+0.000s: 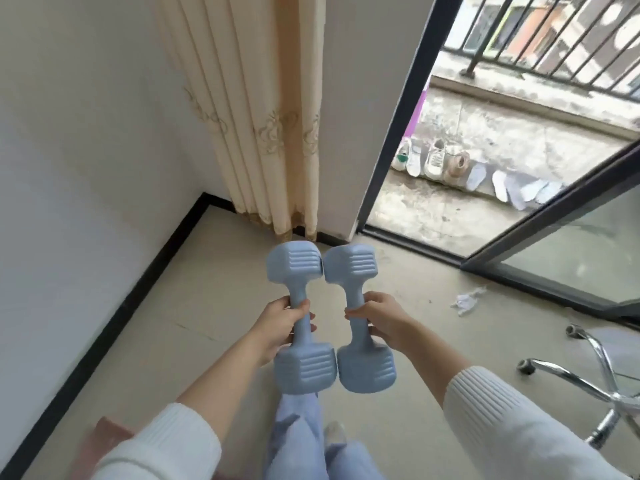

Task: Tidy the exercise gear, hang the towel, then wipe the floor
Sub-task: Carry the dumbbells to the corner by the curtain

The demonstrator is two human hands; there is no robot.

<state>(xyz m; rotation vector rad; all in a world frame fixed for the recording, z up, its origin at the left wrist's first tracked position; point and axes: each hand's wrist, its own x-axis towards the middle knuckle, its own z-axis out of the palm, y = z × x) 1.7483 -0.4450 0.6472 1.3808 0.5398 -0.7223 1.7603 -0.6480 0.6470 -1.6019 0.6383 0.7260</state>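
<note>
Two pale blue dumbbells are held side by side above the floor, pointing away from me toward the room corner. My left hand [280, 327] grips the handle of the left dumbbell [299, 313]. My right hand [379, 322] grips the handle of the right dumbbell [360, 313]. Their far heads nearly touch, and so do their near heads. Both arms wear white ribbed sleeves. No towel is in view.
A cream curtain [270, 140] hangs in the corner ahead. An open sliding door [391, 126] leads to a balcony with a row of shoes [450, 164]. Crumpled white paper [465, 301] lies on the beige floor. A chrome chair base [588, 379] stands at right.
</note>
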